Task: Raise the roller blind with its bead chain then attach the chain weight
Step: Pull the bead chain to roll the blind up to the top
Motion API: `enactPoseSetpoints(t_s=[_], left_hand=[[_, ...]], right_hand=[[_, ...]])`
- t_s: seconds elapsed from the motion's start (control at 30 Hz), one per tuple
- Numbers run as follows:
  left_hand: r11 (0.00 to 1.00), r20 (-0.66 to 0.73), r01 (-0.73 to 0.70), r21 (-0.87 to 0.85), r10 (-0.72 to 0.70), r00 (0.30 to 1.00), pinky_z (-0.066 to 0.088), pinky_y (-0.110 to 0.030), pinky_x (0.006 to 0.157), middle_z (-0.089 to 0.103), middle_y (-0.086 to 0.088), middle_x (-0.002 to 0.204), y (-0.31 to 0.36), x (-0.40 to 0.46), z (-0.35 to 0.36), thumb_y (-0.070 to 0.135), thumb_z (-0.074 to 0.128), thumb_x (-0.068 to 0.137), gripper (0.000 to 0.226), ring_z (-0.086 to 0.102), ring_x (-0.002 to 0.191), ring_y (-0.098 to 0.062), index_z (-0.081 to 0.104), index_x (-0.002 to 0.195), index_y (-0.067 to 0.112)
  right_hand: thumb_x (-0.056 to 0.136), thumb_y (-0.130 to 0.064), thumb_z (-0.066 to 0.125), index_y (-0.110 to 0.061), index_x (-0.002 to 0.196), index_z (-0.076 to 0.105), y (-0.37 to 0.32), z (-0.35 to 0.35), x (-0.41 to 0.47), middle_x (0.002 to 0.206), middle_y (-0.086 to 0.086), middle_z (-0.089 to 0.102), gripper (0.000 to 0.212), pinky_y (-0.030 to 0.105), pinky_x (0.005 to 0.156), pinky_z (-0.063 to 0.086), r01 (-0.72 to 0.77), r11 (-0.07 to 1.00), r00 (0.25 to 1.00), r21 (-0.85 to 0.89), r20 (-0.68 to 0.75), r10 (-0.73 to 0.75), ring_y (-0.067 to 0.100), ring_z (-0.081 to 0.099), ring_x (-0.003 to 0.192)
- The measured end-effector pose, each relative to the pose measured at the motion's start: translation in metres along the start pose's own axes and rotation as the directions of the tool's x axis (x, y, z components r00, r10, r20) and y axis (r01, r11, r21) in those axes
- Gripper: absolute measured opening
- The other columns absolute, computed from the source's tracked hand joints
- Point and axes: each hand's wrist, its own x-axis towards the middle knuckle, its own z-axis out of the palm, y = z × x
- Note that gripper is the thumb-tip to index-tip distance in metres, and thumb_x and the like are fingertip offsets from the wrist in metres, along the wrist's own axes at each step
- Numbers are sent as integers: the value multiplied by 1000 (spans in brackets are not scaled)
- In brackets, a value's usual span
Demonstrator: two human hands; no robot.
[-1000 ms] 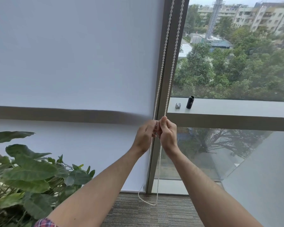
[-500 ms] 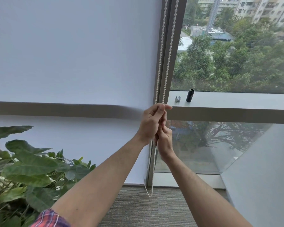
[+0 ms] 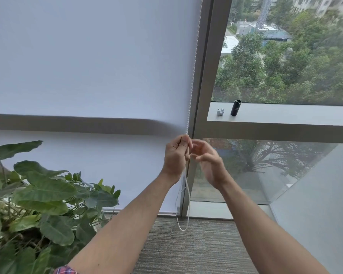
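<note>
Left hand (image 3: 175,155) closed round the bead chain (image 3: 192,76), fingers (image 3: 183,144) curled tight and pinching it just below the horizontal window rail; chain running straight up from those fingers along the window frame (image 3: 205,76), and hanging below them in a slack loop close to the carpet (image 3: 186,252). Right hand (image 3: 208,161) just beside the left, blurred, fingers (image 3: 199,144) loosely spread and holding nothing plainly visible; contact with the chain impossible to tell. Roller blind (image 3: 87,66) up and left of the gripping fingers, lowered almost to the floor. Black cylinder (image 3: 235,108) standing upright on the window ledge (image 3: 285,113), above and to the right of both hands, well apart from them; small silver clip (image 3: 220,112) just beside it. Leafy plant (image 3: 38,198) low and far left of the left hand's fingers.
</note>
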Motion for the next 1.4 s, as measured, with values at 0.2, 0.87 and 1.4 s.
enactPoseSetpoints(t_s=[0.2, 0.87, 1.4], left_hand=[[989, 8, 109, 99, -110, 994, 23, -29, 45, 32, -3, 50, -26, -20, -1, 20, 45, 101, 37, 28, 44, -12, 55, 66, 15], [884, 124, 159, 440, -235, 964, 49, -31, 92, 66, -10, 111, -63, -25, -46, 19, 54, 79, 33, 61, 106, -18, 70, 107, 11], [990, 110, -142, 17, 139, 984, 35, -28, 49, 48, -3, 62, 33, 20, 8, 23, 38, 102, 31, 41, 51, -15, 66, 94, 10]], right_hand=[[103, -34, 38, -9, 116, 65, -69, 34, 19, 85, 8, 66, 38, 35, 69, 49, 197, 974, 980, 111, -37, -194, 22, 59, 73], [102, -22, 41, -30, 60, 35, -11, 61, 13, 54, -13, 34, 43, 20, 49, 26, 323, 862, 847, -391, -288, -448, 3, 30, 50], [99, -24, 41, -36, 55, 42, 53, 50, 1, 49, -16, 39, 46, 25, 51, 24, 137, 923, 920, -359, -300, -253, 3, 29, 50]])
